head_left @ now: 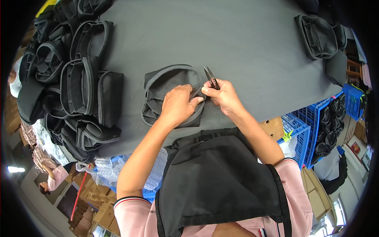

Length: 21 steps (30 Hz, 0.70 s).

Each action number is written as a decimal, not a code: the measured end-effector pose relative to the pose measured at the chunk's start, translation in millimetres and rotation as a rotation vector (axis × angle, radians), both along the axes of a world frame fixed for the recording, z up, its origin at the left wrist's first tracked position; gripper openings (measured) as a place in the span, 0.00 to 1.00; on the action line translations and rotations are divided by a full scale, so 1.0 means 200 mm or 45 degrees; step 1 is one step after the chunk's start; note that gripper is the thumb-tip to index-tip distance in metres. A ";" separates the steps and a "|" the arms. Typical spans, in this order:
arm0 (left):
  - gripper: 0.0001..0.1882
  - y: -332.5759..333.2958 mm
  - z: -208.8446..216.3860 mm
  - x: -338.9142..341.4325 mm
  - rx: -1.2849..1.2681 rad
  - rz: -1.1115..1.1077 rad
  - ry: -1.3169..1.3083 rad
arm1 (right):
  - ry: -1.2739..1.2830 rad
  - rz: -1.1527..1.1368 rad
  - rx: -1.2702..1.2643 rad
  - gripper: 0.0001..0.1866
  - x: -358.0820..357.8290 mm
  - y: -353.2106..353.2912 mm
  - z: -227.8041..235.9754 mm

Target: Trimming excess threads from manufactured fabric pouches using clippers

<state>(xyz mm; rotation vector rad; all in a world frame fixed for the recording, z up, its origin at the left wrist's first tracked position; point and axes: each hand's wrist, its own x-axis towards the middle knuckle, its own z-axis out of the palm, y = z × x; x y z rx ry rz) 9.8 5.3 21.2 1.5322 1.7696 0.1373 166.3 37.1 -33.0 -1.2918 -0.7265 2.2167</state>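
A black fabric pouch [164,75] with grey edge binding lies open on the dark table, right in front of me. My left hand [178,106] reaches over its opening, with the fingertips inside and the fingers closed on the cloth near the right rim. In my right hand [226,96] is a small pair of thread snips [211,77], blades pointing up and away from me. The right thumb and fingertips meet at the pouch's right edge, beside the left hand. Whether they also pinch a thread is too small to tell.
A heap of similar black pouches [79,87] covers the table's left side. More pouches [318,37] sit at the far right corner. Blue plastic crates [312,118] stand by the right edge, one filled with black pieces. Other people [59,177] and cardboard boxes [104,213] show beyond the table.
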 end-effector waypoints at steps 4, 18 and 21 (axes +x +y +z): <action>0.12 -0.02 -0.05 0.04 0.172 -0.029 0.116 | 0.010 0.013 -0.061 0.06 0.01 0.00 -0.02; 0.12 0.12 -0.02 -0.04 -0.064 0.023 -0.031 | -0.409 0.012 0.257 0.06 0.00 -0.09 0.00; 0.12 0.12 -0.02 -0.04 -0.078 0.038 -0.056 | -0.345 -0.015 0.115 0.06 0.01 -0.07 0.00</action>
